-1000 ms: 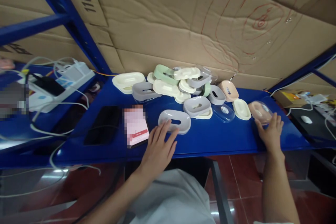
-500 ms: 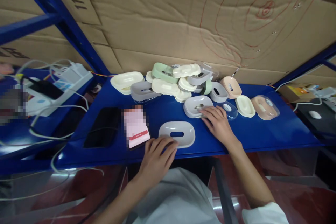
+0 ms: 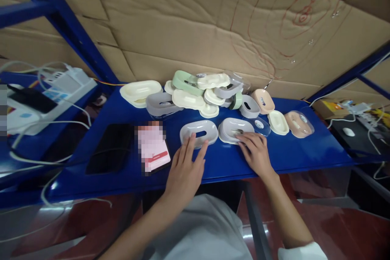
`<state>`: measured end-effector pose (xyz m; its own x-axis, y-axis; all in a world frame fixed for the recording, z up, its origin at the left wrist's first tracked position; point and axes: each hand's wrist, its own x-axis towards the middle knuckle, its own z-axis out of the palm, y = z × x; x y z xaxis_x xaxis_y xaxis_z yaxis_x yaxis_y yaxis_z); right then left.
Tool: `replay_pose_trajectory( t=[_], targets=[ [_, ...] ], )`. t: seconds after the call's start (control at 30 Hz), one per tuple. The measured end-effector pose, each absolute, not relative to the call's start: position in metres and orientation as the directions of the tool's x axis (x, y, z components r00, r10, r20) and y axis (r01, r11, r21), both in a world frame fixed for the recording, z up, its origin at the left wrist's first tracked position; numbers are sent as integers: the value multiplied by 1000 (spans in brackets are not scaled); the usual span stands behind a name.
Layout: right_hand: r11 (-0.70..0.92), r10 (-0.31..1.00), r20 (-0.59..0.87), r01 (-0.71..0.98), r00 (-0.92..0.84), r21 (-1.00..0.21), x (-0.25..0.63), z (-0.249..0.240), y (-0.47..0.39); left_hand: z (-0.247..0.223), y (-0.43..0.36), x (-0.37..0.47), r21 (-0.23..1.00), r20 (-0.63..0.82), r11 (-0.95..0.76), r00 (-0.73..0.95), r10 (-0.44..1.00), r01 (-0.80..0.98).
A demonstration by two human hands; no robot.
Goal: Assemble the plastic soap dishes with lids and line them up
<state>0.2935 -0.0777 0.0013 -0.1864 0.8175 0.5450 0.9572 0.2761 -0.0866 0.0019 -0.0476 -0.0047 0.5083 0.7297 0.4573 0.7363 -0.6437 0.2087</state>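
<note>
A shallow grey soap dish tray (image 3: 208,127) with a dark slot lies on the blue table. My left hand (image 3: 185,166) rests on its near edge, fingers spread and stretched out. Just right of it sits a deeper grey soap dish (image 3: 227,128). My right hand (image 3: 257,152) has its bent fingers over that dish's near right rim, with the thumb lower on the near side. Fingers hide part of the dish's inside. A clear plastic lid (image 3: 263,128) with a round label lies behind my right hand.
Behind is a pile of cream, green and grey soap dish parts (image 3: 189,99). Peach dishes (image 3: 300,124) stand at the right. A lit phone (image 3: 157,150) and a dark flat device (image 3: 108,148) lie left. Cardboard (image 3: 183,20) walls the back; cables and a power strip (image 3: 67,85) are far left.
My left hand has pushed the shallow grey tray away from me, its fingers now straighter. The deeper grey dish has shifted right and nearer with my right hand. The view has turned slightly.
</note>
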Motion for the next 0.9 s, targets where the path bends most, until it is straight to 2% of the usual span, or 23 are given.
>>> replay_pose_trajectory(
  t=[0.2, 0.33, 0.4, 0.5, 0.57, 0.63, 0.77, 0.9],
  targets=[
    [245, 861, 462, 969, -211, -13, 283, 6, -72, -11, -57, -4, 203, 543, -778, 593, 595, 595],
    [269, 876, 419, 963, -239, -13, 268, 9, -90, -16, -59, -9, 220, 540, -856, 673, 506, 468],
    [262, 884, 407, 965, -232, -20, 260, 8, -103, -16, -59, -10, 254, 531, -854, 673, 516, 454],
    [261, 889, 399, 964, -223, -42, 252, 7, -122, -13, -56, -7, 352, 528, -794, 595, 606, 496],
    [276, 891, 393, 959, -229, -65, 249, 7, -130, -10, -52, -3, 427, 484, -740, 560, 672, 519],
    [298, 888, 390, 951, -243, -87, 246, 7, -135, -9, -48, 1, 467, 418, -730, 603, 679, 499],
    [431, 848, 402, 891, -344, -146, 233, 5, -133, -10, -43, 1, 442, 397, -802, 713, 578, 403],
    [539, 807, 403, 818, -432, -202, 230, 8, -125, -14, -45, -13, 401, 422, -810, 699, 578, 428]
  ],
)
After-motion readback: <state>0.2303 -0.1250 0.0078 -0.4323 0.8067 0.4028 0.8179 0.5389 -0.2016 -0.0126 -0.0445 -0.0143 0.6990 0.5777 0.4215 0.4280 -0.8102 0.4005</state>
